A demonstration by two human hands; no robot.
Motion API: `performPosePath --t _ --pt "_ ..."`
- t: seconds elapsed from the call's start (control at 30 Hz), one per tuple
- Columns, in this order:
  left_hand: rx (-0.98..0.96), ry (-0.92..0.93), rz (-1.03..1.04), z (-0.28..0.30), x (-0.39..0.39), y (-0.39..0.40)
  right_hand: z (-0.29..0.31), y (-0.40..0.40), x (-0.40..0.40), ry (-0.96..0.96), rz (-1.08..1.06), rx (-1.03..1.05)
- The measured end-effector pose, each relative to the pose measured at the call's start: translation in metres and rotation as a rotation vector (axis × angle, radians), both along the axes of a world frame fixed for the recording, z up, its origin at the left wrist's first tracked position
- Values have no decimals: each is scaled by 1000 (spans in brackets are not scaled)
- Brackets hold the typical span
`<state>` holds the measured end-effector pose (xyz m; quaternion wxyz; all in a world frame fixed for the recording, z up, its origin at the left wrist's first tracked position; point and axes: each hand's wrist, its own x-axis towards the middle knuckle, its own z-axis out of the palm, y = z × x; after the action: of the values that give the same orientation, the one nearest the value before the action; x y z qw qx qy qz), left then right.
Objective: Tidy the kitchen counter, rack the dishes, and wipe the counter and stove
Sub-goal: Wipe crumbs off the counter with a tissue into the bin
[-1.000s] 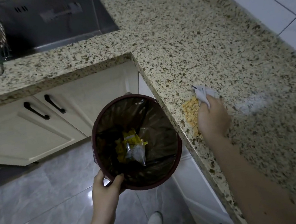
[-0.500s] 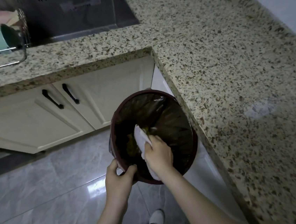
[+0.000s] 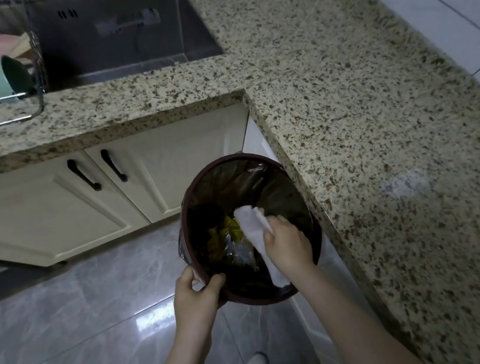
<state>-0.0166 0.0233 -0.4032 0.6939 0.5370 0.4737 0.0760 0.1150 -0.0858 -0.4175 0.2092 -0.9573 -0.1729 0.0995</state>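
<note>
No text, label, brand, number or sign can be read anywhere in this view. The yellow wrappers (image 3: 222, 237) lying inside the bin (image 3: 312, 287) may carry print, but they are crumpled, in shadow and too small to make out.

Dim, cool light is falling across the scene. A bright glare patch is shining on the glossy grey floor tiles (image 3: 146, 319) at lower centre. The dark steel sink (image 3: 117, 37), upper left, is sinking into shadow. Wide-angle distortion is bending the speckled granite counter (image 3: 373, 108) edges; fine detail is looking soft.
</note>
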Motion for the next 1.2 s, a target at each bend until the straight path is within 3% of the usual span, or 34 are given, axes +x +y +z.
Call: performPosePath --t 0.2,0.4,0.5,0.57,0.63,0.8,0.97,1.2 --pt "0 7 -10 3 3 1 -12 -7 -3 181 56 -174" --pt "-31 13 0 -1 2 0 -6 -17 -9 128 22 -18" --pt "-28 3 -12 2 7 4 5 -17 -3 54 -197 238" --pt "-13 25 -6 1 7 5 6 -14 -4 127 -116 94" --pt "2 19 -2 0 8 6 1 -11 -9 221 -81 83" --pt "30 19 20 1 9 8 10 -9 -13 349 -326 552" --pt "23 26 22 14 -3 14 41 -13 -26 252 -256 584" --pt "-33 30 -21 46 -32 35 85 -4 -57 421 -523 904"
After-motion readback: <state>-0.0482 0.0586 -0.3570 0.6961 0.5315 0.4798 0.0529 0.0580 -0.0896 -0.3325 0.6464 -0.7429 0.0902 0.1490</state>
